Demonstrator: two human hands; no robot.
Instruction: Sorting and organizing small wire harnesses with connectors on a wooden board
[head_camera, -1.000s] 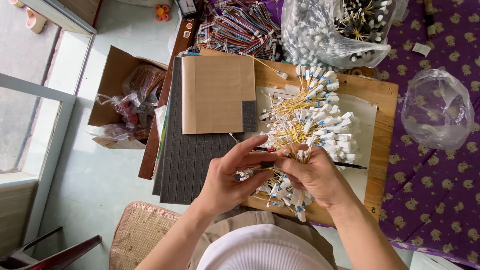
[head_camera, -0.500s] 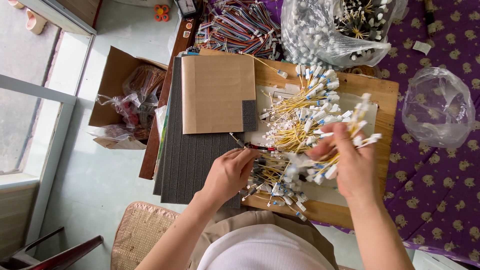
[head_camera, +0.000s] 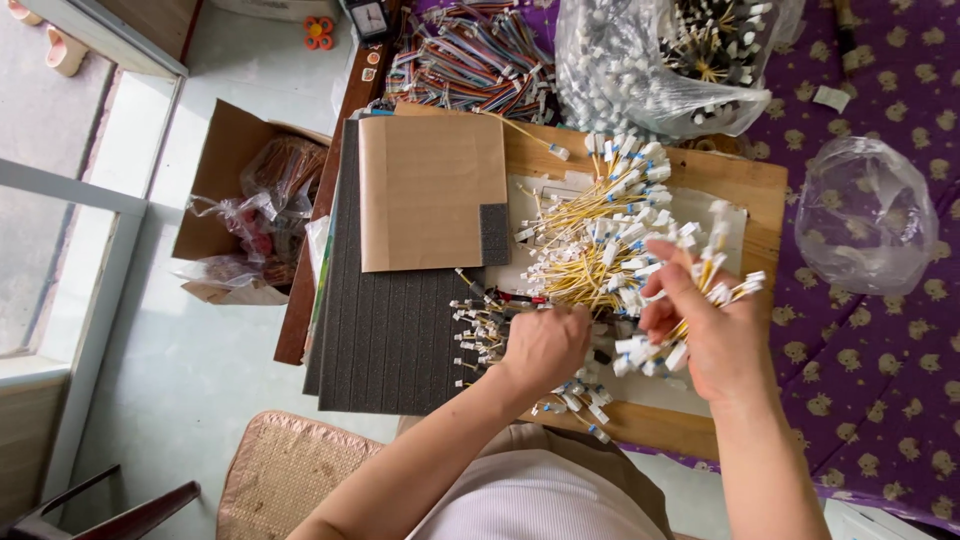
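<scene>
On wooden board (head_camera: 740, 190) | right hand (head_camera: 715, 335) closed round bunch of yellow leads with white plugs (head_camera: 705, 290), lifted clear | left hand (head_camera: 545, 345) fisted, knuckles up, over loose leads (head_camera: 480, 325) at foam mat (head_camera: 390, 340) edge; contents unseen | step judged: gathering into bundle | next: align plug ends.

Bright, even daylight, soft shadows, slight motion blur on the hands, mild wide-angle bending at edges.

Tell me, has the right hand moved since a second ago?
Yes. The right hand, gripping a bunch of yellow wires, has shifted rightwards across the wooden board, away from the left hand.
</scene>
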